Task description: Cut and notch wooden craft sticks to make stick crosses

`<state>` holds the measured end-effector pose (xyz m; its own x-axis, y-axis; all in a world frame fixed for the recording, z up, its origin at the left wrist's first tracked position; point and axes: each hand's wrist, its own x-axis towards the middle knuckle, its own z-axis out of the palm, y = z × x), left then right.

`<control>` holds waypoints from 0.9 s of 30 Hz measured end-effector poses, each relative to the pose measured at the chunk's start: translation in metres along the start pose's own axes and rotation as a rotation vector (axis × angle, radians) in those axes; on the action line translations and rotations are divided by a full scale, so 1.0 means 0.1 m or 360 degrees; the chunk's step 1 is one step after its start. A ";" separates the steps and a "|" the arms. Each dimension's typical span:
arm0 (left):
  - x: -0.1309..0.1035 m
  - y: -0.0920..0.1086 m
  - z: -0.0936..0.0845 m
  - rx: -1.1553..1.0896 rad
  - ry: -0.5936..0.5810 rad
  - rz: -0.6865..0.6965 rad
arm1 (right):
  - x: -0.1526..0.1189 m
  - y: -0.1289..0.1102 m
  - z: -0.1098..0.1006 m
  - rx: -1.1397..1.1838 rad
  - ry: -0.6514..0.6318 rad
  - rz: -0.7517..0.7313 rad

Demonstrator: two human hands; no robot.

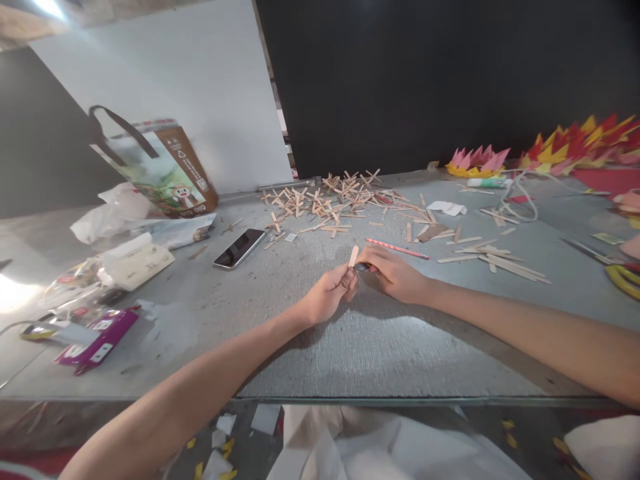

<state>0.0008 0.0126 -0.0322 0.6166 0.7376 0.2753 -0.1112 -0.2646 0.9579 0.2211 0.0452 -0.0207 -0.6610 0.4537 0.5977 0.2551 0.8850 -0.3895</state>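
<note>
Stick of pale, flat, round-ended wood [354, 255] is standing nearly upright above the near-middle of the grey, streaky-surfaced table [300, 360], its lower part disappearing into the left hand [334, 293]. Left fingers are curling closed around it. Right hand [393, 273] is meeting it from the other side, thumb and fingers pinching a small dark object with a rounded end [361, 267]; its kind is too blurred to tell. Whether that object is touching the wood or only lying just beside it: cannot tell.

Handling, my judgement: thin wood is probably calling for a firm grip low down, close to where the right hand is working, so that it is not flexing or twisting. Left fingertips should be keeping out of the dark object's line; small, even pressure is likely serving better than force. Both forearms are bracing near the table edge, which should be helping steadiness.

Just beyond the right hand, a pink-red patterned pencil [397, 249] is lying slantwise. Farther back, a heap of crossed wooden sticks [325, 203] is spreading; loose flat sticks [500, 258] are lying to the right, a dark-screened phone [240, 249] to the left.
</note>
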 end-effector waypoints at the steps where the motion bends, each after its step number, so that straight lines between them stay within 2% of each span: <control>1: -0.01 0.00 0.00 0.0036 0.0006 -0.0007 | 0.00 0.00 0.00 -0.0004 -0.0009 0.0002; 12: -0.04 0.10 0.00 0.0640 0.0101 -0.0081 | 0.00 -0.04 0.01 -0.0098 -0.0019 0.0018; 14: -0.03 0.11 0.01 0.0579 0.0091 -0.0080 | 0.00 -0.03 0.01 -0.0081 -0.0007 0.0014; 20: 0.00 0.09 0.06 0.0098 0.0069 -0.0051 | 0.01 -0.04 -0.01 0.0030 0.0015 -0.0017; 27: 0.02 0.08 0.09 0.0003 0.0115 -0.0036 | -0.03 -0.02 -0.01 0.0109 0.0070 0.0008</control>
<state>0.0085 0.0065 -0.0242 0.5611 0.7862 0.2588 -0.0966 -0.2484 0.9638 0.2236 0.0417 -0.0209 -0.6278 0.4634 0.6254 0.2082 0.8742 -0.4387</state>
